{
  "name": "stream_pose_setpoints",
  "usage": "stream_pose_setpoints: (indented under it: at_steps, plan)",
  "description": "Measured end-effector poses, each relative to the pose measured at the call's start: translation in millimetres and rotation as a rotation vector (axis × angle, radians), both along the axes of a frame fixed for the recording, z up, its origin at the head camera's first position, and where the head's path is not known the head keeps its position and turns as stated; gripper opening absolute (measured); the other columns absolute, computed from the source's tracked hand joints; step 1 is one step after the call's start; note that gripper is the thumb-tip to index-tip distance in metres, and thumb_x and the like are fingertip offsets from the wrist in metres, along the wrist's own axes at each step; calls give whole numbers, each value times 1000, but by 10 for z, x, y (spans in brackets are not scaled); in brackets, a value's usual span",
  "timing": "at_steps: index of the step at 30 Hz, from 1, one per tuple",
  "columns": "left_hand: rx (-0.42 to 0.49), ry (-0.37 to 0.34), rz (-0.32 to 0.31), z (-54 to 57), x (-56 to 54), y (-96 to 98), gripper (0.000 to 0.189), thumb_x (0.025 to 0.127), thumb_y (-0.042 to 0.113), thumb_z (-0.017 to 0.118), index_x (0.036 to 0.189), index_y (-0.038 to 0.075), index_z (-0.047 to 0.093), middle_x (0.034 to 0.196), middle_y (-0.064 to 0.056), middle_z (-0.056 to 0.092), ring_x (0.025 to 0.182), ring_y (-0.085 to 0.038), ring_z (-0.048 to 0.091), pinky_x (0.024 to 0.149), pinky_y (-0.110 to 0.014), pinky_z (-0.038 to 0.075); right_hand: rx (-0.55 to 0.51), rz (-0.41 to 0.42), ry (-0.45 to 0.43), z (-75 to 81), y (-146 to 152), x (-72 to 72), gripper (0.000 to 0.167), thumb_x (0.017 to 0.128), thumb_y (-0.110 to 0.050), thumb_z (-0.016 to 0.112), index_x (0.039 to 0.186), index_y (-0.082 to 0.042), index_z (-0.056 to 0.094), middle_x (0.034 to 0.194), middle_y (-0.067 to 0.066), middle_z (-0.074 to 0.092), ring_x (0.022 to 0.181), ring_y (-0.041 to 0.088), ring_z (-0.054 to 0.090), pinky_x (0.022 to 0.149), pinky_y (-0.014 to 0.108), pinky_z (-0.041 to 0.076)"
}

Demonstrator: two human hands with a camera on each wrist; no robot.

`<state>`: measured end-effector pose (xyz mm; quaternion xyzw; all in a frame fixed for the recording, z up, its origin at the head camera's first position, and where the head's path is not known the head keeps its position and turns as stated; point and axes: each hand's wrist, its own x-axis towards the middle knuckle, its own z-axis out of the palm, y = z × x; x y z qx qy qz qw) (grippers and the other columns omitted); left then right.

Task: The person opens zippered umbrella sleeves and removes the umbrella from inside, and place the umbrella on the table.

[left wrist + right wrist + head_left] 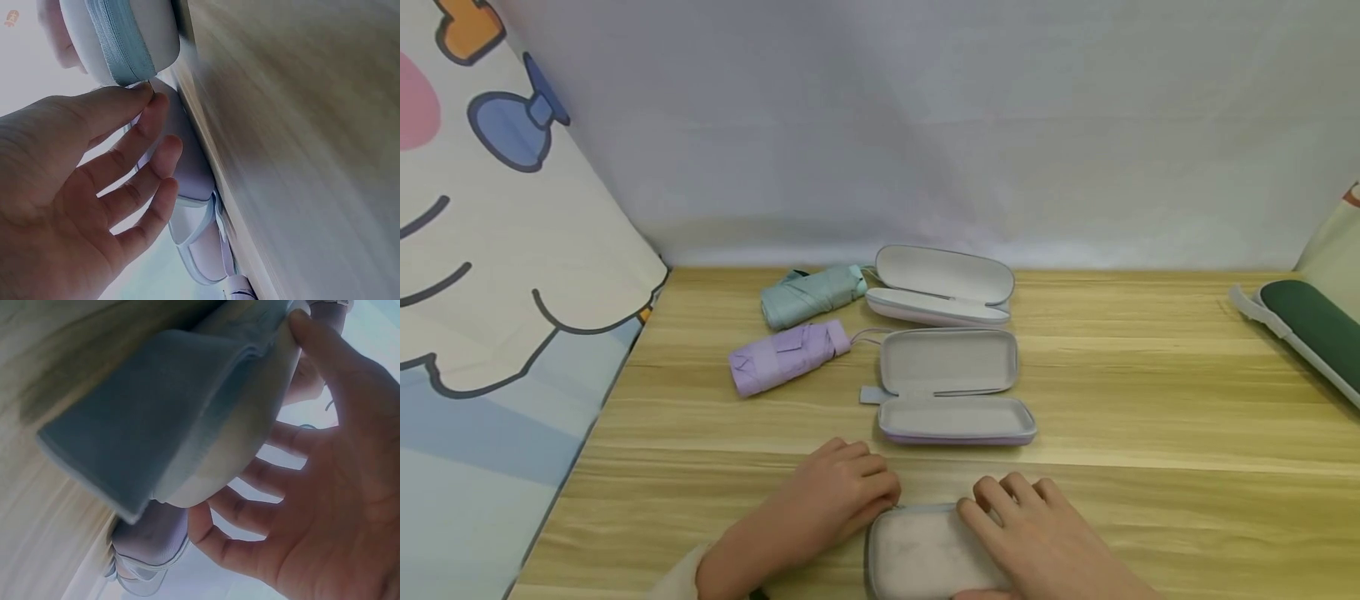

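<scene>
The case (917, 550) lies closed on the table (1120, 400), between the 2 hands and nearer the person than the purple case (958, 418). The coming move likely turns on its far left corner: the left hand (838, 496) is nearer, thumb and forefinger pinching the zip (119, 37) there — any pull tab is hidden. The right hand (1037, 537) grasps the other end, fingers over the far edge, thumb on the near side. The long axis seems to run left to right — the strap (137, 412) end points right.
</scene>
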<state>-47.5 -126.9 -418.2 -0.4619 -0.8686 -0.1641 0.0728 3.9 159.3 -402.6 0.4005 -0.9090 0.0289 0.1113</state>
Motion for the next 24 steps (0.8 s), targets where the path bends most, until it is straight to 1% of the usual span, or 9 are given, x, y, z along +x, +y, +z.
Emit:
stream_pose_setpoints:
  at_steps: [3,9,13,16,19,22,24]
  plan:
    - [4,-2,11,8,7,-18,6,96,25,75,93,25,70,89,14,66,85,-7,61,75,-24,44,10,-15,-38,12,0,3,67,90,-85,47,115,-24,58,100,-8,51,81,11,45,63,25,30]
    - [-10,-25,36,29,10,-48,5,96,25,76,94,25,71,90,15,67,86,-7,60,76,-25,45,5,-33,-26,20,3,1,70,88,-87,49,114,-23,58,95,-9,46,77,10,40,62,23,26]
    - [-13,-33,39,39,8,-62,5,96,24,75,93,25,71,91,15,67,85,-6,59,76,-25,44,28,-52,-46,20,18,-2,72,87,-88,49,114,-22,58,93,-9,44,76,10,39,61,23,26]
    - [-10,-21,40,44,6,-69,6,96,24,75,92,25,71,90,15,66,83,-6,58,75,-25,44,42,-61,-45,12,37,-8,74,85,-88,51,114,-21,58,93,-7,46,75,12,42,60,23,28]
    - [-9,-20,39,52,6,-70,7,96,24,75,92,24,70,89,15,66,83,-6,58,74,-25,43,29,-62,-23,1,56,-18,76,83,-89,54,114,-19,58,94,-5,49,75,13,46,58,24,30]
    - [-14,-38,35,59,7,-67,7,96,24,75,92,24,70,89,14,67,82,-7,59,74,-24,44,15,-66,-16,-2,74,-24,76,82,-88,57,113,-18,59,94,-4,51,76,15,49,57,25,32]
    - [-15,-51,32,61,9,-65,6,96,23,75,92,24,71,89,14,67,82,-7,60,73,-24,44,17,-80,-39,7,86,-28,76,82,-88,58,114,-18,59,95,-4,52,78,16,51,58,27,35]
